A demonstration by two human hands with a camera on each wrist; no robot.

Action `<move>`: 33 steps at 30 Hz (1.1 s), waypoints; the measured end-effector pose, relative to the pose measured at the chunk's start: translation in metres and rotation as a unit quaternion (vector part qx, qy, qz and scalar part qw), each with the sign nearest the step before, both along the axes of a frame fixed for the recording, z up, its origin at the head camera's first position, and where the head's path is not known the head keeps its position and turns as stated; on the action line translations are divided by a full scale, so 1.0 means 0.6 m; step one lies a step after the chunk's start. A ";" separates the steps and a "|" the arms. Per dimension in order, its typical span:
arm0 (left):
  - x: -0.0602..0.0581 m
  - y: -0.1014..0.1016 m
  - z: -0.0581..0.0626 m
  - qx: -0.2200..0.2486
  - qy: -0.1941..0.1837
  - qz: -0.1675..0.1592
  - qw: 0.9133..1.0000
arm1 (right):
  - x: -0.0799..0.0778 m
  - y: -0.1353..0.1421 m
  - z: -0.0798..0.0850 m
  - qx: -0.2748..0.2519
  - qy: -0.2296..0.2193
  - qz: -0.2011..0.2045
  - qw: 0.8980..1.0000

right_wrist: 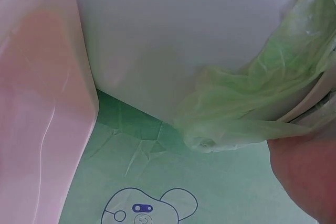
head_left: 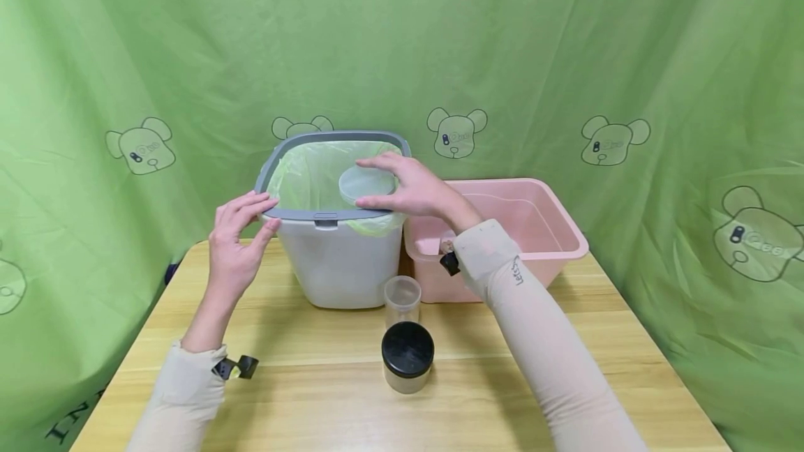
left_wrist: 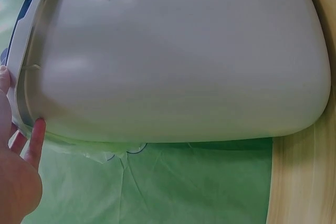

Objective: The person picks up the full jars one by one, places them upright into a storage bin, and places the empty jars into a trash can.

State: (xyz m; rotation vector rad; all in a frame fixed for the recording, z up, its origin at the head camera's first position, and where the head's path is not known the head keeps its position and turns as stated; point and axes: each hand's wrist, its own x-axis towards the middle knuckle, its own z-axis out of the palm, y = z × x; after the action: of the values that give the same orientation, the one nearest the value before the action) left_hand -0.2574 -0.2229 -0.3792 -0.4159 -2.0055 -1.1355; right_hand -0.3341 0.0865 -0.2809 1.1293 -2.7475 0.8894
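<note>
A light grey trash bin (head_left: 339, 264) with a darker grey rim ring (head_left: 333, 135) stands on the table, lined with a thin green bag (head_left: 308, 173). At the bin's front left corner, my left hand (head_left: 235, 246) grips the rim, fingers over the top and thumb below. Over the bin's mouth, my right hand (head_left: 408, 183) holds a round translucent container (head_left: 361, 183) between thumb and fingers. In the right wrist view the container is out of sight, and only part of the hand (right_wrist: 299, 174) shows beside the overhanging bag (right_wrist: 236, 98).
A pink plastic tub (head_left: 546, 218) stands right of the bin, with a small item (head_left: 447, 244) inside it, partly hidden by my right wrist. In front are an open clear jar (head_left: 402, 293) and a jar with a black lid (head_left: 408, 351). A green curtain (head_left: 402, 40) hangs behind the table.
</note>
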 end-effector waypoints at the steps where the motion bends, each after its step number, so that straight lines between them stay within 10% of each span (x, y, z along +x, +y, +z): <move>1: 0.000 0.000 0.000 0.000 0.000 -0.001 1.000 | 0.000 0.000 0.000 0.000 -0.001 0.001 1.000; 22: 0.003 -0.002 0.001 -0.001 0.000 -0.007 1.000 | 0.011 0.019 -0.007 -0.065 0.003 0.006 0.998; 33: 0.001 -0.004 0.002 -0.001 -0.001 -0.009 1.000 | 0.079 0.087 -0.032 -0.150 0.022 0.012 0.988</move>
State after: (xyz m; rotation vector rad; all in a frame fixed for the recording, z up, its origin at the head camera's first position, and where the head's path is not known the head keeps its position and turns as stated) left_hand -0.2566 -0.2254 -0.3779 -0.4357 -2.0092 -1.1457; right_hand -0.2867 0.1386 -0.3001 1.1108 -2.4595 1.2144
